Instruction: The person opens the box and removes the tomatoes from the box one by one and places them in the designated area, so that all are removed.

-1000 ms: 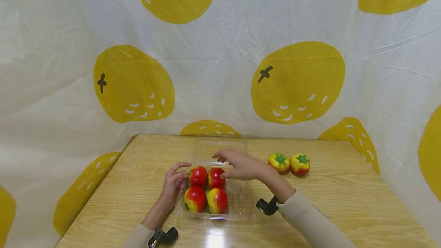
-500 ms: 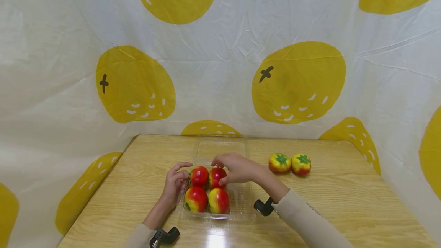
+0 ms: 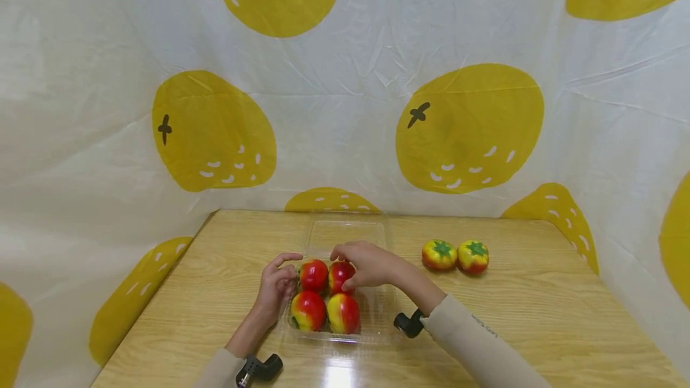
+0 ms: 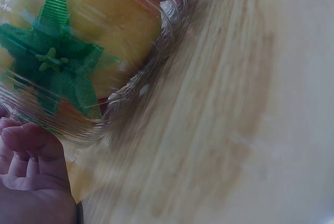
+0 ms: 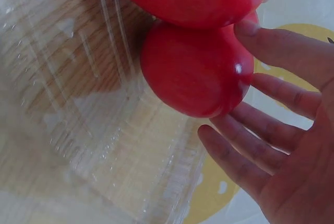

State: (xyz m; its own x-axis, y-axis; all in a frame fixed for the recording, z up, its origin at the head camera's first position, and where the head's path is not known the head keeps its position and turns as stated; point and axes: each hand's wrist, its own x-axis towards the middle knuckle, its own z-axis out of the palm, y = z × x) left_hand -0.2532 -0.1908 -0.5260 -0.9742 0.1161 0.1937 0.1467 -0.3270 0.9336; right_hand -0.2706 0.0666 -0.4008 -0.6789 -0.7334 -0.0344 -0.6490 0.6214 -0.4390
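Observation:
Several glossy red-and-yellow imitation fruits with green leafy tops sit in the left part of a clear plastic clamshell box. My left hand is at the box's left side; in the left wrist view its curled fingers meet the box's corner beside a green-topped fruit. My right hand reaches over the box and holds the back right red fruit. In the right wrist view the thumb lies against this fruit, with the other fingers around its far side.
The box's clear lid lies folded back behind it. Two more fruits, a left one and a right one, stand on the wooden table to the right. A white curtain with yellow prints hangs behind.
My right hand has come down and closed its thumb and fingers around the back right fruit. My left hand has stayed at the box's left side.

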